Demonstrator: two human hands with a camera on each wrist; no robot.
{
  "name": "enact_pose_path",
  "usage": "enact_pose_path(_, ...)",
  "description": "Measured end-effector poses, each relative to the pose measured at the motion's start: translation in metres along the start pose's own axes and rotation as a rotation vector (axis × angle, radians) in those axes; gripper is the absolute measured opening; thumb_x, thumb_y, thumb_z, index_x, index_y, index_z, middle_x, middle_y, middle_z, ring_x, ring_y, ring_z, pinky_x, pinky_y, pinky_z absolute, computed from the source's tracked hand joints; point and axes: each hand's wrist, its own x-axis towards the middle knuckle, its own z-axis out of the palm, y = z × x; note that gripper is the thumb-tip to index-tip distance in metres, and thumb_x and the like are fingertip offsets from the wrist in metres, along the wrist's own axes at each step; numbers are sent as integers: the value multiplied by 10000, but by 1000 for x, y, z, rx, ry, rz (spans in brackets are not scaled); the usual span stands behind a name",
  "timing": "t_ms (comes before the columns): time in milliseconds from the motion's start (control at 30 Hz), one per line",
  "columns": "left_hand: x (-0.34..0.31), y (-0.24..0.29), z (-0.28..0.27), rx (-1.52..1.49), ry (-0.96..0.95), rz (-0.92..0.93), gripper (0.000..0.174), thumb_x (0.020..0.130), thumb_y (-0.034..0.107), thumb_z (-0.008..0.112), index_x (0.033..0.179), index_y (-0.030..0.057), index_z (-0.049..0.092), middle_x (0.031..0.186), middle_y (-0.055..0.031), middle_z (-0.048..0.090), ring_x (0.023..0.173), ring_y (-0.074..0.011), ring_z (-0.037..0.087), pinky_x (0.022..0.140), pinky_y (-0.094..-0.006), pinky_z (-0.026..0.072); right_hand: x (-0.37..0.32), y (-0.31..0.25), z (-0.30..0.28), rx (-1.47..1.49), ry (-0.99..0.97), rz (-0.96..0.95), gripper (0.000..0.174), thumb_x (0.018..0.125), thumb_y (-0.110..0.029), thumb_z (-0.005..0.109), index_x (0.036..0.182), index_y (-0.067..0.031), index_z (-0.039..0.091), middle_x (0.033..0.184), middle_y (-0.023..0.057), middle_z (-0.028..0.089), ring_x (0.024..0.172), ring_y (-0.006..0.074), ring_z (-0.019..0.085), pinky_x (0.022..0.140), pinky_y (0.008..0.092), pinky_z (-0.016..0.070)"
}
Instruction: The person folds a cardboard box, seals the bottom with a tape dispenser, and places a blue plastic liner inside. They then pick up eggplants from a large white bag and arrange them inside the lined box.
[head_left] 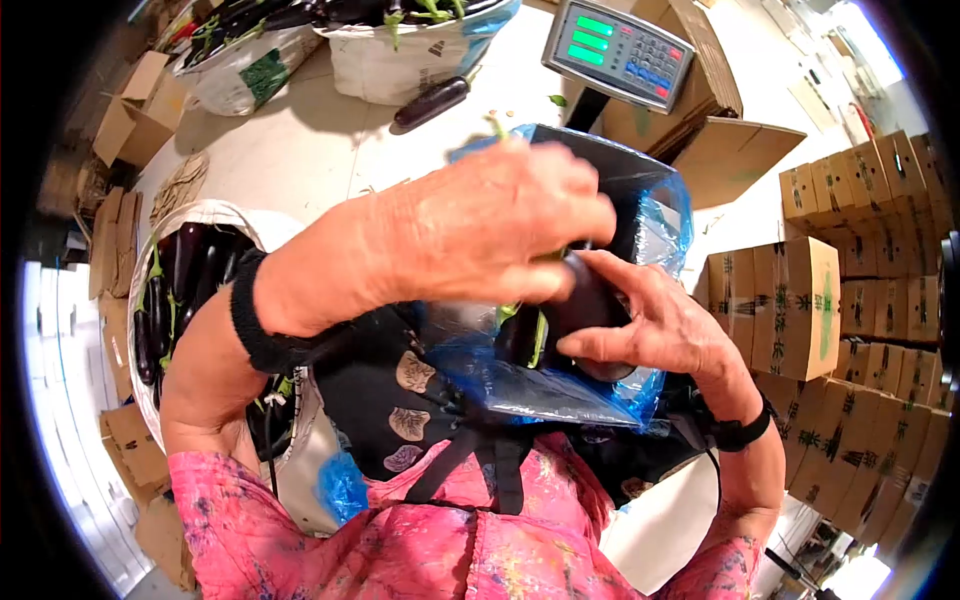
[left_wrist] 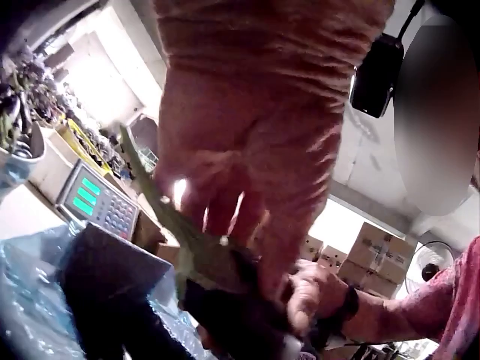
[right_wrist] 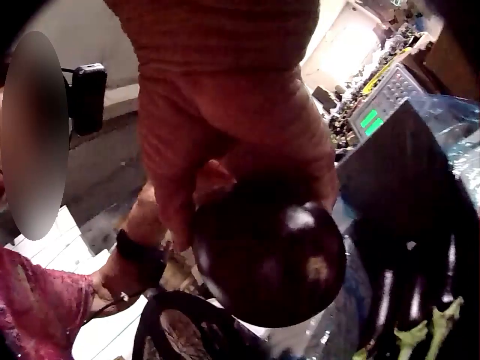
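Note:
My right hand (head_left: 660,315) grips the thick rounded end of a glossy dark purple eggplant (right_wrist: 270,259), thumb and fingers on either side. In the head view my left hand (head_left: 490,225), slightly blurred, reaches across above the box and meets the same eggplant. Its fingers curl at the green cap and long stem (left_wrist: 191,251) in the left wrist view. Below both hands is a box lined with blue plastic (head_left: 540,395). More eggplants (right_wrist: 416,277) lie inside it, their green stems toward me; my hands hide part of them in the head view.
A scale display (head_left: 620,55) with green digits stands beyond the box, beside open cardboard (head_left: 735,160). White sacks of eggplants (head_left: 385,65) stand at the back, with one loose eggplant (head_left: 432,104) on the floor. Another sack (head_left: 215,215) is at left. Stacked cartons (head_left: 770,310) line the right.

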Motion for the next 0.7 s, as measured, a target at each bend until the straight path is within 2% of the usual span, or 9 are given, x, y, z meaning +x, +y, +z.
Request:
enact_pose_path(33,7,-6,9,34,159,-16,416,734,162,743,1100,25,601,993,-159,600,967,-372,583,808,-417,490,0,25,7,80,68,-54,745,719,-374,836,1273,28,540,971,232,694,916,309,703,809,389,530)
enact_pose_path(100,15,-15,27,-20,338,-189,377,799,216,743,1090,23,602,1016,-142,609,970,-322,611,819,-397,500,-5,51,18,430,28,15,683,785,-337,809,1295,19,527,1022,121,684,938,199,654,827,345,514)
enact_pose_path(200,23,-16,46,-501,82,-712,678,821,382,778,1277,-45,516,1215,-176,585,1060,-243,605,896,-371,516,-15,56,28,799,-25,90,600,870,-262,751,1339,4,488,1151,49,621,1043,129,565,906,293,469)
enact_pose_path(267,22,-17,68,-511,14,-807,855,807,400,787,1407,-51,377,1247,-211,563,1095,-266,589,893,-364,515,-16,70,37,823,-18,81,574,896,-244,715,1357,-3,473,1228,64,586,1146,129,513,999,292,408)
enact_pose_path(333,29,-13,81,-848,-89,-896,913,816,376,776,1463,-36,280,1221,-199,570,1056,-246,587,836,-353,516,-15,80,42,859,-8,30,575,905,-270,703,1366,-17,471,1260,60,574,1179,151,506,1026,304,390)
enact_pose_path(433,36,-10,105,-890,-108,-944,914,798,335,783,1471,-2,264,1104,-152,600,918,-209,590,706,-330,513,-17,98,50,894,5,47,551,928,-297,672,1357,-9,481,1255,117,595,1175,202,538,1021,324,401)
enact_pose_path(567,45,-29,138,-858,-166,-1002,820,779,352,785,1417,35,378,1065,-114,624,897,-204,606,686,-321,518,-29,123,40,244,338,-77,481,960,-316,620,1292,20,533,1158,221,640,1069,278,627,914,365,485)
enact_pose_path(667,51,-34,160,-738,-164,-878,760,771,365,786,1357,33,435,1071,-110,632,927,-199,626,698,-322,525,-37,130,26,309,453,-17,396,956,-269,624,1223,21,585,1076,182,680,926,254,675,801,340,531)
enact_pose_path(700,54,-31,165,-566,-147,-857,670,767,392,778,1253,11,517,1043,-145,652,908,-216,653,707,-351,534,-42,125,17,347,386,74,394,964,-232,638,1275,3,579,1134,152,682,1074,197,632,914,332,501)
